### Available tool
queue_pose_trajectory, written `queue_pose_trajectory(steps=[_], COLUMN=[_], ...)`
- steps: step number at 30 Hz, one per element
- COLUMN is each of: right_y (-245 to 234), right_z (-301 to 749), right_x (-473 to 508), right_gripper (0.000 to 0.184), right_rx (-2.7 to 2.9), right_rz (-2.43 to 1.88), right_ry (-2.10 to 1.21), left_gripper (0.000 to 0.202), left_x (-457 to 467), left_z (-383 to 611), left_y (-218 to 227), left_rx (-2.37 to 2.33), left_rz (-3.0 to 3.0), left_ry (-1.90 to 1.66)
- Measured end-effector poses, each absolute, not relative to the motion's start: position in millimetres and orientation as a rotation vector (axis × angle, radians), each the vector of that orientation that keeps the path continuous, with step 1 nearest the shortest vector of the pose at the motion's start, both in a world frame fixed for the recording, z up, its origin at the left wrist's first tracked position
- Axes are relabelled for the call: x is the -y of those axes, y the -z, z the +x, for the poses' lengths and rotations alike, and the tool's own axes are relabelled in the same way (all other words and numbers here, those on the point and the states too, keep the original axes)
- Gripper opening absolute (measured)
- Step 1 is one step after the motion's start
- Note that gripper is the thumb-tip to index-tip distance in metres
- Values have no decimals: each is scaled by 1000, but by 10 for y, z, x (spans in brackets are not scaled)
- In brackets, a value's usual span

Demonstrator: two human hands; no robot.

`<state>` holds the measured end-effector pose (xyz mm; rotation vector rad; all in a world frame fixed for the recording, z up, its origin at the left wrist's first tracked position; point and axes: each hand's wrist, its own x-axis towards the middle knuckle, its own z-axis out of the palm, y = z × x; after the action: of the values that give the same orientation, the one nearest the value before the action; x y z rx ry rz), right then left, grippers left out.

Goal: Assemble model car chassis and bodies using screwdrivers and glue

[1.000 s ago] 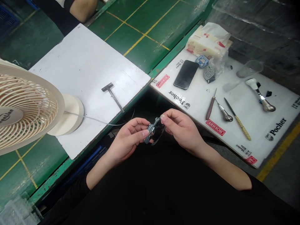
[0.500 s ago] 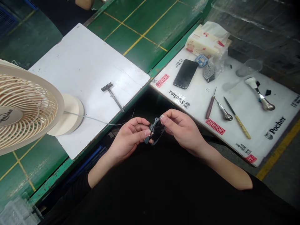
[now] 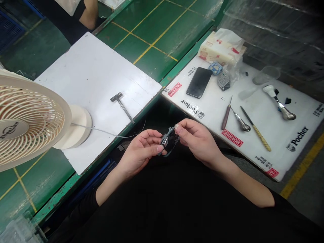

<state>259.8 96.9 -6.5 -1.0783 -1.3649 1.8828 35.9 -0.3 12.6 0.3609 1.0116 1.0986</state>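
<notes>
- Pinching a small black-and-silver part (image 3: 170,141) between the left hand (image 3: 139,152) and right hand (image 3: 198,141), fingers closed narrowly on it, held at the fingertips
- Lay beyond the right fingertips (image 3: 177,128), on a white Pocher mat (image 3: 255,114): wooden-handled awl (image 3: 226,113)
- Lay past the left hand, on a white board (image 3: 88,74): T-handled metal tool (image 3: 122,106)

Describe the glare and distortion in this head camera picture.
In the head view, glare whitens the flat white rectangular board; the cream plastic round fan looks stretched at the left edge; the dark glossy metal-edged piece is too small and reflective to read clearly.
</notes>
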Motion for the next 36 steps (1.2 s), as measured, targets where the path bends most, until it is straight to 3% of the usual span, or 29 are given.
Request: queue_pose_trajectory(steps=[25,36], right_y=[-2,65], right_z=[2555,2618], right_x=[-961,-898], right_gripper=[52,47], right_rx=[1154,1557], right_rz=[-1005,-891], right_ry=[-2219,-1859], left_gripper=[53,52], left_x=[-16,-1], left_z=[279,263], left_y=[-102,-146], left_rx=[-936,-867], left_rz=[279,128], left_ry=[-1057,-1087])
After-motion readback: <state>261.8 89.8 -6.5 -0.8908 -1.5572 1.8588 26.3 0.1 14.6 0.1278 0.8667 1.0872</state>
